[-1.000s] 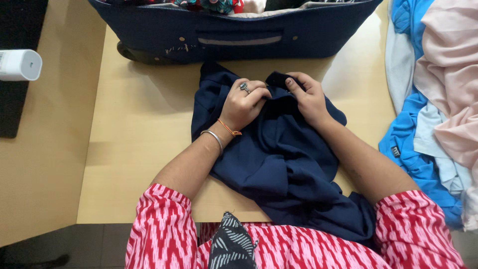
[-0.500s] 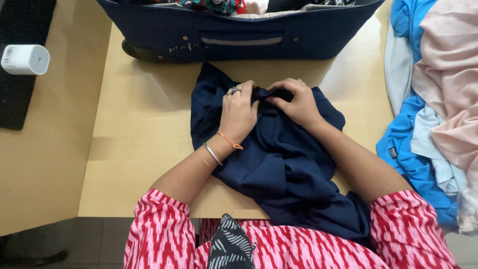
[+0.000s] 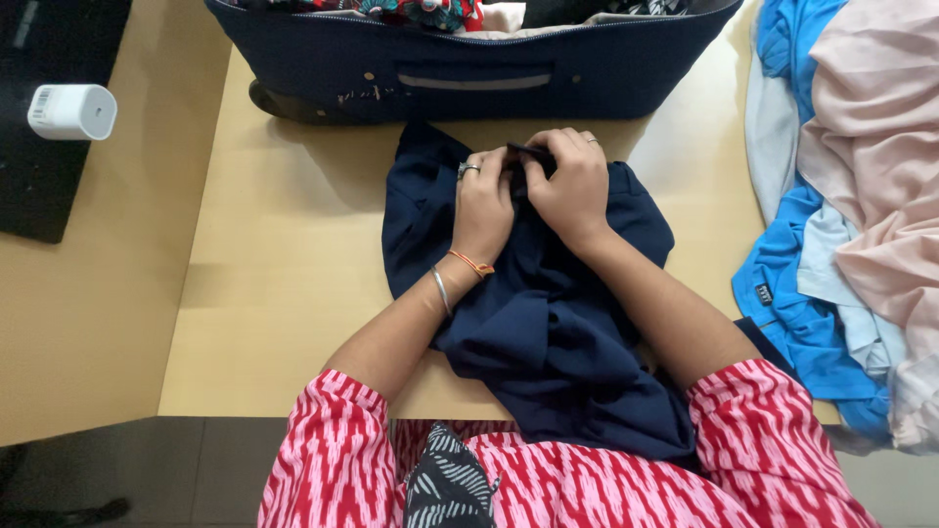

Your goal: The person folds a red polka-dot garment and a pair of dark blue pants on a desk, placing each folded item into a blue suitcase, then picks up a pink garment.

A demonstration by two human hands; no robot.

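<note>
White cylinder: a small smooth container [image 3: 71, 110] lies on its side on a black mat [image 3: 44, 147] at the far left; the mat is cut off by the picture's edge.
Table: pale wood-grain top [image 3: 274, 274], its near edge running under the person's sleeves.
Suitcase: a navy soft-sided case [image 3: 469, 59] stands open along the table's far edge; its top is cut off and only scraps of the coloured clothes inside show.
Navy garment: soft, matte, crumpled cloth [image 3: 548, 323] at the middle of the table, its long axis running from the far edge by the suitcase down toward the near edge, where it spills off toward the person's lap; what kind of garment it is cannot be made out.
Left hand: [image 3: 484, 200] curled, fingers pinching the garment's far edge; ring and wrist bangles visible.
Right hand: [image 3: 567, 186] closed on the same bunched edge, touching the left; fingertips hidden in the folds.
Clothes pile: blue [image 3: 792, 313] and pale pink [image 3: 871, 147] fabrics heaped on the right edge, cut off.
</note>
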